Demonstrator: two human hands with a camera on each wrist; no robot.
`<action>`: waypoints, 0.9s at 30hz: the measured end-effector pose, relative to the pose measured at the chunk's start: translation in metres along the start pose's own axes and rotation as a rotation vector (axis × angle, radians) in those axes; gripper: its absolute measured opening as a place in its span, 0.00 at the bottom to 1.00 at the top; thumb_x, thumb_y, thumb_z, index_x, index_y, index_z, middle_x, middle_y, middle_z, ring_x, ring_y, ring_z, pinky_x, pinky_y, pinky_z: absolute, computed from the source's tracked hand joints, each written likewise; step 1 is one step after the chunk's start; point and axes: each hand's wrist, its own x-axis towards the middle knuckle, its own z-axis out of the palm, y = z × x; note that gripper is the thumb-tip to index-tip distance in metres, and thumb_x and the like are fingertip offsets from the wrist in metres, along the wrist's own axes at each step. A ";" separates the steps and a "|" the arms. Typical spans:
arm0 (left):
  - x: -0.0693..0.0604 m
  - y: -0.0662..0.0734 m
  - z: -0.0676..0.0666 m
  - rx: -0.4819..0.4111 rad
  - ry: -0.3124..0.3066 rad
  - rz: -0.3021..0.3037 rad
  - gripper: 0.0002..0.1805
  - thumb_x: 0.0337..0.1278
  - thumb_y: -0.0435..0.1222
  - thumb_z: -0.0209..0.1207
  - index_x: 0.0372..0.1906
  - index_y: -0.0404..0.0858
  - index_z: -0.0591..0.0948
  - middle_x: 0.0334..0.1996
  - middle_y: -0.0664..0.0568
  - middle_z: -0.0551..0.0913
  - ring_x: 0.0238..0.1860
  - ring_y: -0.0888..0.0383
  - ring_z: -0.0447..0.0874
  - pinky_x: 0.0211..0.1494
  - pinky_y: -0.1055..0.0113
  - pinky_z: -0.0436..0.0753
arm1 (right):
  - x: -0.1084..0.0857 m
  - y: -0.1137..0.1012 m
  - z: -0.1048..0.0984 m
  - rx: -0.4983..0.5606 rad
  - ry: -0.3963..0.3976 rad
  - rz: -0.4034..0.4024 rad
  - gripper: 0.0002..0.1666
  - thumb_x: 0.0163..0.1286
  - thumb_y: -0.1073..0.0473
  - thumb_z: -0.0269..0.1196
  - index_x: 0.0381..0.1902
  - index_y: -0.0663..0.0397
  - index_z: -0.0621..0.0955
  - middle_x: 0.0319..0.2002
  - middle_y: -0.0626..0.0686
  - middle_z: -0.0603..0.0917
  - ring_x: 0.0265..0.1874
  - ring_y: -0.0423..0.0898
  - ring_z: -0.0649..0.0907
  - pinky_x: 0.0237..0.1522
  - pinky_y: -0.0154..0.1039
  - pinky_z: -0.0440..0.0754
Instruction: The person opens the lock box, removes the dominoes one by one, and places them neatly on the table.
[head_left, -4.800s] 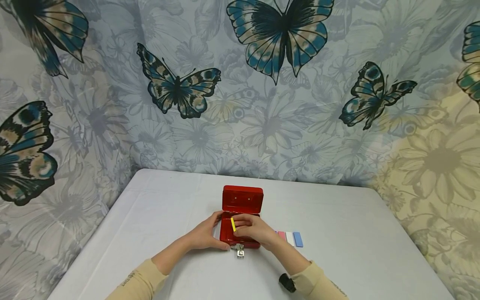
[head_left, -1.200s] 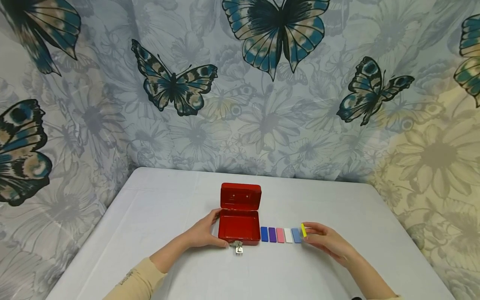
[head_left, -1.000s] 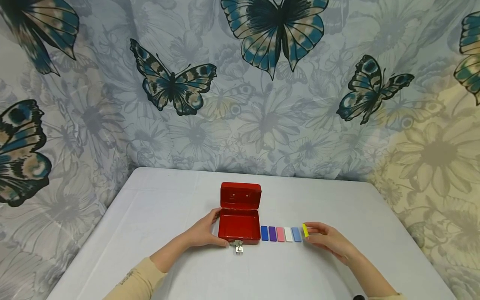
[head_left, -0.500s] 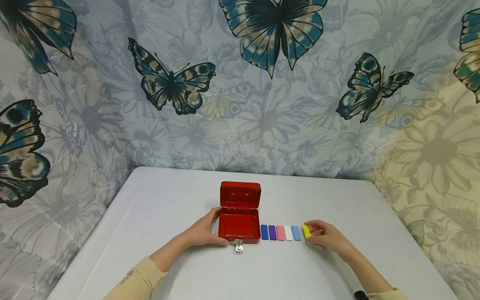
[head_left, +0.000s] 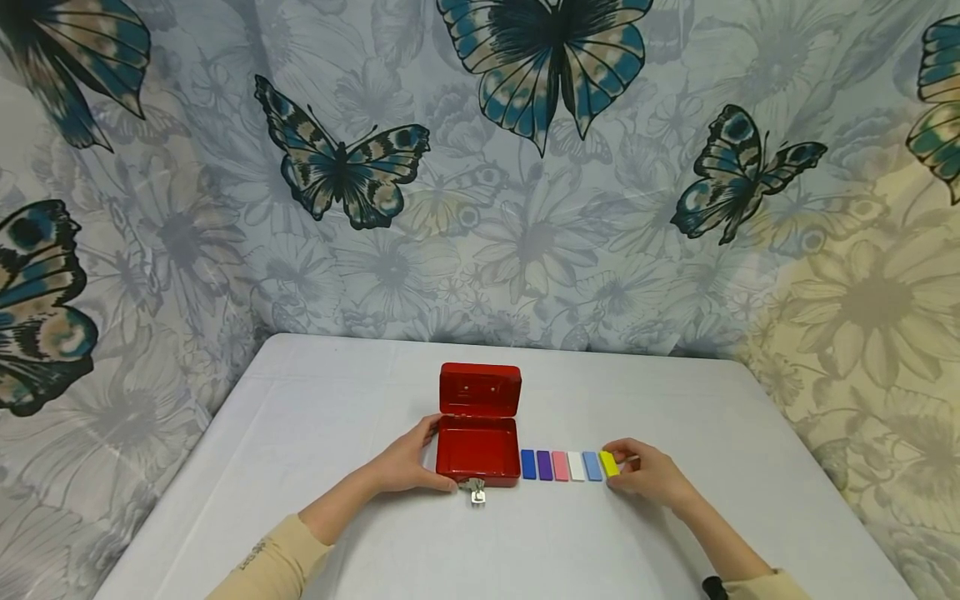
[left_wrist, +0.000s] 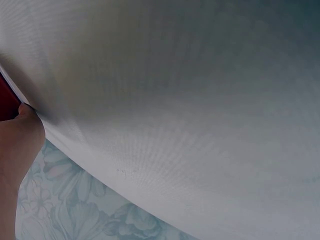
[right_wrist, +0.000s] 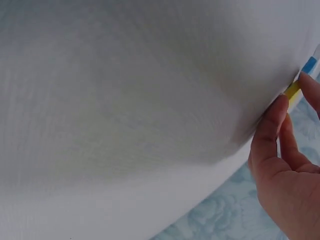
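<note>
A red metal cash box (head_left: 478, 450) stands with its lid raised on the white table, and its inside looks bare. My left hand (head_left: 405, 460) holds the box's left side, thumb at the front corner and fingers at the back one. A silver padlock (head_left: 477, 495) hangs at the box's front. To the right lies a row of flat coloured blocks: dark blue (head_left: 528, 465), purple (head_left: 544, 466), pink (head_left: 560, 466), white (head_left: 576, 466) and light blue (head_left: 592, 466). At the row's right end my right hand (head_left: 651, 477) pinches a yellow block (head_left: 609, 464) between thumb and fingers.
The white-covered table (head_left: 360, 383) ends at a butterfly-patterned fabric backdrop (head_left: 540, 250). A dark wrist device (head_left: 714, 587) sits by the right sleeve (head_left: 768, 586).
The right hand has carried the yellow block from over the box to the row's right end, where it now lies flat beside the light blue one. The left hand keeps its place.
</note>
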 end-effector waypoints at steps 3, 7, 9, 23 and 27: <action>0.000 0.000 0.000 -0.005 0.000 -0.003 0.59 0.37 0.49 0.77 0.74 0.38 0.55 0.70 0.45 0.63 0.69 0.44 0.64 0.69 0.50 0.69 | 0.000 0.002 0.002 0.001 0.007 -0.003 0.29 0.53 0.64 0.75 0.53 0.62 0.78 0.38 0.52 0.75 0.33 0.46 0.73 0.27 0.32 0.72; -0.001 0.001 0.000 -0.009 0.002 -0.008 0.59 0.37 0.49 0.77 0.74 0.38 0.55 0.71 0.45 0.63 0.69 0.44 0.64 0.69 0.50 0.68 | 0.001 0.003 0.005 0.006 0.019 0.000 0.29 0.53 0.64 0.74 0.53 0.61 0.79 0.37 0.52 0.74 0.33 0.46 0.73 0.28 0.31 0.71; -0.001 0.001 0.000 -0.007 0.003 -0.008 0.59 0.37 0.49 0.77 0.74 0.38 0.55 0.70 0.45 0.63 0.69 0.44 0.64 0.68 0.50 0.69 | 0.000 0.003 0.005 0.005 0.019 -0.003 0.30 0.53 0.64 0.75 0.54 0.62 0.78 0.37 0.52 0.74 0.33 0.46 0.73 0.29 0.31 0.70; -0.003 0.004 0.000 -0.004 0.001 -0.016 0.58 0.38 0.49 0.77 0.73 0.38 0.56 0.70 0.45 0.63 0.69 0.44 0.64 0.68 0.51 0.69 | -0.003 0.002 0.005 0.032 0.018 0.039 0.33 0.54 0.62 0.74 0.57 0.64 0.77 0.38 0.52 0.75 0.36 0.47 0.73 0.29 0.32 0.71; -0.003 0.005 0.000 -0.005 -0.001 -0.020 0.58 0.38 0.49 0.77 0.74 0.38 0.55 0.70 0.45 0.63 0.69 0.44 0.64 0.68 0.50 0.69 | -0.003 0.003 0.006 0.032 0.023 0.044 0.32 0.54 0.61 0.74 0.57 0.63 0.77 0.38 0.52 0.75 0.36 0.47 0.73 0.30 0.32 0.71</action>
